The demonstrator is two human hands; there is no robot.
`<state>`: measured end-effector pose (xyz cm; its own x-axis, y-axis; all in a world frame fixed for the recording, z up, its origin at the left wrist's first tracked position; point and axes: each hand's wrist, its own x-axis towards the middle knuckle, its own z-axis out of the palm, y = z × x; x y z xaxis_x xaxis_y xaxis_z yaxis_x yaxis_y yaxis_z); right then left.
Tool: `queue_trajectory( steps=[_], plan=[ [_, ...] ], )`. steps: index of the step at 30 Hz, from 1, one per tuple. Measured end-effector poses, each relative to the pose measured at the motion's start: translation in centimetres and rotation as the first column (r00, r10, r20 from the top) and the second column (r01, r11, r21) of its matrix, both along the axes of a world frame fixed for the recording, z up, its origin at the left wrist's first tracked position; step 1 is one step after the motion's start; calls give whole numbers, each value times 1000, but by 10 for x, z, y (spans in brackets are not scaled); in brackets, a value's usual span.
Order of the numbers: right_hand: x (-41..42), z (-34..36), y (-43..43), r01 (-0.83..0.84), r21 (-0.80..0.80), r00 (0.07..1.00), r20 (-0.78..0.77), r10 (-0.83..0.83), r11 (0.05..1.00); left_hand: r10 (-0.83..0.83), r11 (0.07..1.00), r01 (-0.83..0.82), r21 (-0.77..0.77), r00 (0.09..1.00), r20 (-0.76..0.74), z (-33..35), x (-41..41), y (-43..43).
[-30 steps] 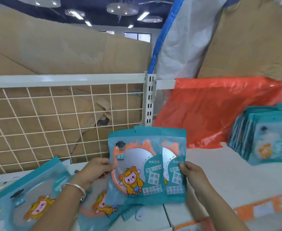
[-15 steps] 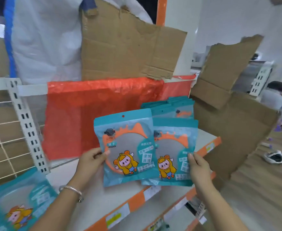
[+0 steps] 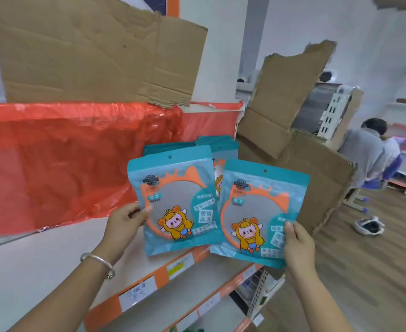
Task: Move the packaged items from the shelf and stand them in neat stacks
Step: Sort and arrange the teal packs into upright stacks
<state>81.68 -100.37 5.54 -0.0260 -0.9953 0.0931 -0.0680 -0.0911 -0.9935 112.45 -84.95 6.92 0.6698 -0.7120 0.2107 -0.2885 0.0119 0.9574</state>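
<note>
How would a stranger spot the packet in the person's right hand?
Start at the big red plastic sheet behind the shelf; a stack of teal packets stands at its right end. Before it, the left hand holds a higher packet; yours is the lower packet, nearer the cardboard, pinched by the right hand.

Two upright teal cartoon packets [image 3: 173, 200] [image 3: 260, 212] side by side, teal stack [image 3: 221, 146] standing behind on white shelf [image 3: 41, 259]
</note>
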Motion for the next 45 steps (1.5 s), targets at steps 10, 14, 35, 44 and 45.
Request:
queue_trajectory(
  steps=[10, 14, 35, 44, 45],
  plan=[
    [27, 3, -97, -60, -42, 998, -16, 59, 997, 96, 995, -95, -14, 991, 94, -26, 28, -80],
    [50, 11, -140, -117, -36, 993, -37, 116, 992, 160, 987, -160, -8, 981, 113, -36, 39, -101],
    [146, -30, -278, -403, 145, 912, -22, 411, 904, 506, 860, -510, -1, 853, 131, -63, 25, -159],
    [163, -45, -304, -390, 223, 920, 53, 388, 894, 657, 747, -664, 33, 745, 114, -76, 18, -171],
    [164, -44, -306, -391, 222, 919, 52, 390, 893, 663, 743, -668, 34, 742, 101, -76, 18, -173]
  ],
)
